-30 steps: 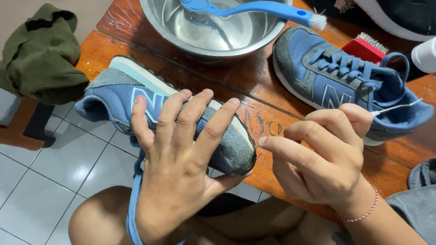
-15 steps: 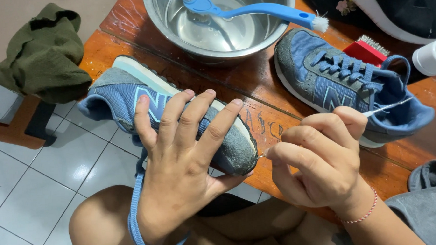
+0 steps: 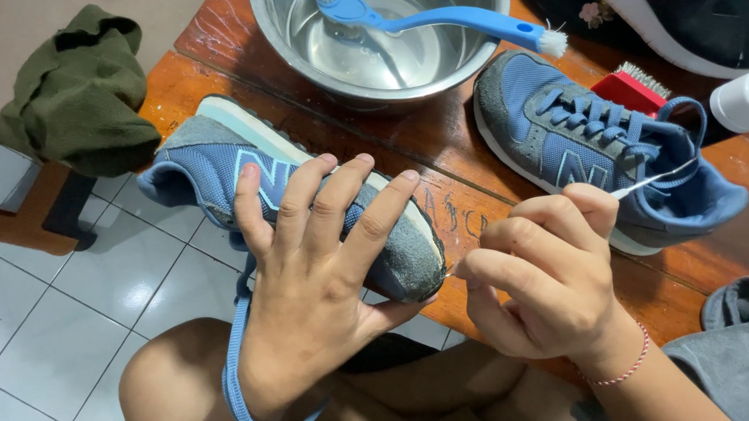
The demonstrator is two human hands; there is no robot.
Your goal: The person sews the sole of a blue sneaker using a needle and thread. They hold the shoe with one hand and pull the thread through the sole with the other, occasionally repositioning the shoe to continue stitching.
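My left hand [image 3: 310,275] is shut on a blue and grey sneaker [image 3: 198,159], fingers spread over its side, holding it sideways above my lap. A blue lace [image 3: 234,372] hangs from the sneaker past my wrist. My right hand [image 3: 546,275] pinches a thin white stick [image 3: 658,179]. The stick's near tip touches the grey toe of the held sneaker. The matching sneaker [image 3: 560,134] lies laced on the wooden table [image 3: 443,146], beyond my right hand.
A steel bowl [image 3: 269,28] of water sits at the table's far side with a blue brush [image 3: 448,18] across it. A red brush [image 3: 632,85] and white bottle [image 3: 748,99] lie right. A green cloth [image 3: 71,92] lies left, grey fabric [image 3: 735,331] at right.
My right hand has shifted slightly down, bringing the stick's tip to the sneaker's toe. My left hand and the held sneaker have barely moved.
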